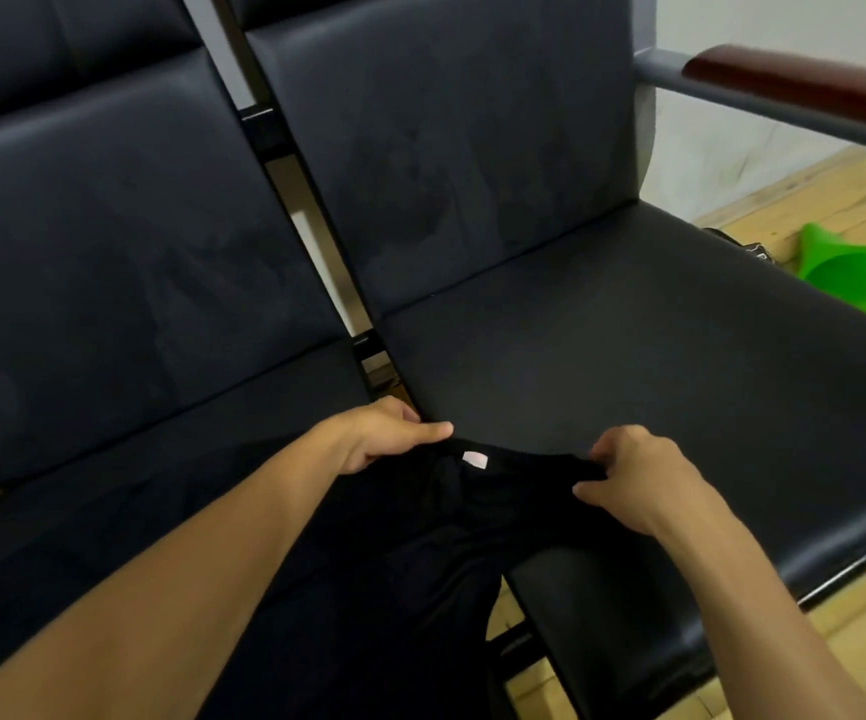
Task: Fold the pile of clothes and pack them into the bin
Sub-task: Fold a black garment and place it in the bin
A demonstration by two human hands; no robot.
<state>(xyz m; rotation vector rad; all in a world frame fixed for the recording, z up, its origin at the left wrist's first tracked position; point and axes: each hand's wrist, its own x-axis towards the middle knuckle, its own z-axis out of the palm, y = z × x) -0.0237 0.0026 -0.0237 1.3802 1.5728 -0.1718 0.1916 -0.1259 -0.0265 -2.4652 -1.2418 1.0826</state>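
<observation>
Currently both hands pinch the top edge of a black garment (420, 537): left hand (384, 439) and right hand (633, 480) either side of its white label (475, 459). Garment hangs over the front of the black seats (628, 366). Judged thin, limp, light; hold the edge corners, else it sags.

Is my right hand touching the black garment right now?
Touching. The head view shows the right hand pinching the top edge of the black garment, fabric bunched under its fingers.
</observation>
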